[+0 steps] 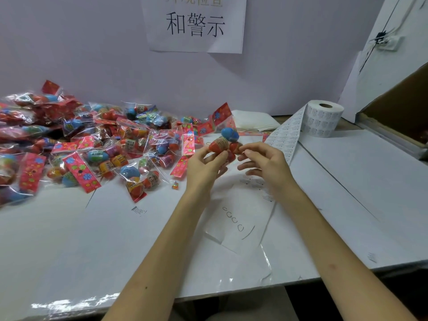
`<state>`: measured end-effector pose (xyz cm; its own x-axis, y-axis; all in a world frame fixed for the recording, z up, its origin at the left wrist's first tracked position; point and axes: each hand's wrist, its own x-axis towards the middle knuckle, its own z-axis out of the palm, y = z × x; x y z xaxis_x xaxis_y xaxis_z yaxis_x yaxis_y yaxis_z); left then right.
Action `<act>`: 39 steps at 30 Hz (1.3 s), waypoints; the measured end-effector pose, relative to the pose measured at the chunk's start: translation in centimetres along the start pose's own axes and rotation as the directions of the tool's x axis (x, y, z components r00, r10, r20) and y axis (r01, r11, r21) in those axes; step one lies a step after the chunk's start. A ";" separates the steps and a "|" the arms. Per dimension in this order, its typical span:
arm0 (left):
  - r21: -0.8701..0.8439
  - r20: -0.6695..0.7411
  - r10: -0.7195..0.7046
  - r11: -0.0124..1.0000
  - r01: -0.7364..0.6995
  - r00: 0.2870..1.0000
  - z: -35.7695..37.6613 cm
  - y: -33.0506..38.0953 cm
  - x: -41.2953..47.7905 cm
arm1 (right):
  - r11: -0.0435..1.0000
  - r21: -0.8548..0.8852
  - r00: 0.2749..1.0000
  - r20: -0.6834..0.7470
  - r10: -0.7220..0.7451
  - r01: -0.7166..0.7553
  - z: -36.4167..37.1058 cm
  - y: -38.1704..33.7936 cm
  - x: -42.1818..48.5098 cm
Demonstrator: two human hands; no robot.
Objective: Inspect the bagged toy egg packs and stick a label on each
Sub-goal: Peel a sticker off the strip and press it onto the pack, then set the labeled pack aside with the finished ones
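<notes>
L hand (205, 166) + R hand (265, 163) both pinch bagged egg pack (225, 143); blue egg (229, 133), red eggs (235, 147) inside.

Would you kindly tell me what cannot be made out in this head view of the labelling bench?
Head view, label roll: print too small to read.
Head view, wall sign: top line cut off by the upper edge.
Head view, right hand: whether its fingertips pinch a label or the egg pack that the left hand holds is too small to tell.
Head view, box: contents cut off by the right edge.
</notes>
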<state>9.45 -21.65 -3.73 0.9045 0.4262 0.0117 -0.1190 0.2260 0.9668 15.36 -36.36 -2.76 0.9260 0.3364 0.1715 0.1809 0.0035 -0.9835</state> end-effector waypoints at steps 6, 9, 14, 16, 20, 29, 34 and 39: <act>0.254 -0.112 0.304 0.929 -0.269 0.946 -0.1 -0.1 0.1 | 0.975 0.133 0.983 0.068 0.171 -0.179 0.0 -0.2 0.3; 0.597 0.001 0.654 0.606 -0.525 0.756 -0.1 -0.5 -0.5 | 0.894 0.285 0.935 0.180 0.304 -0.346 -0.6 -0.5 0.5; 0.701 0.217 0.714 0.361 -0.616 0.666 0.1 -0.9 -0.5 | 0.881 0.328 0.940 0.117 0.321 -0.342 -0.9 -0.5 0.5; 0.678 0.222 0.695 0.393 -0.620 0.684 0.2 -1.1 -0.6 | 0.899 0.345 0.959 0.011 0.284 -0.270 -0.7 -0.2 0.6; 0.665 0.155 0.592 0.529 -0.527 0.791 0.2 -1.2 -0.7 | 0.832 0.538 0.933 -0.210 0.292 -0.139 -2.0 -0.3 1.1; 0.508 0.018 0.479 0.752 -0.421 0.878 0.9 -1.9 -0.8 | 0.880 0.373 0.939 -0.059 0.339 -0.294 -7.6 -1.6 2.6; 0.396 0.026 0.412 0.832 -0.388 0.911 2.0 -1.9 -1.5 | 0.911 0.352 0.958 -0.104 0.268 -0.217 -13.7 -2.5 5.7; 0.376 0.039 0.444 0.823 -0.424 0.895 3.2 -1.8 -2.1 | 0.753 0.614 0.779 -0.583 0.231 0.236 -24.0 -4.3 10.3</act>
<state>9.04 -25.75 -4.74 0.7727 0.4481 0.4495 -0.3279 -0.3245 0.8872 32.04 -55.49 4.65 0.9564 -0.2857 -0.0602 0.1510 0.6606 -0.7354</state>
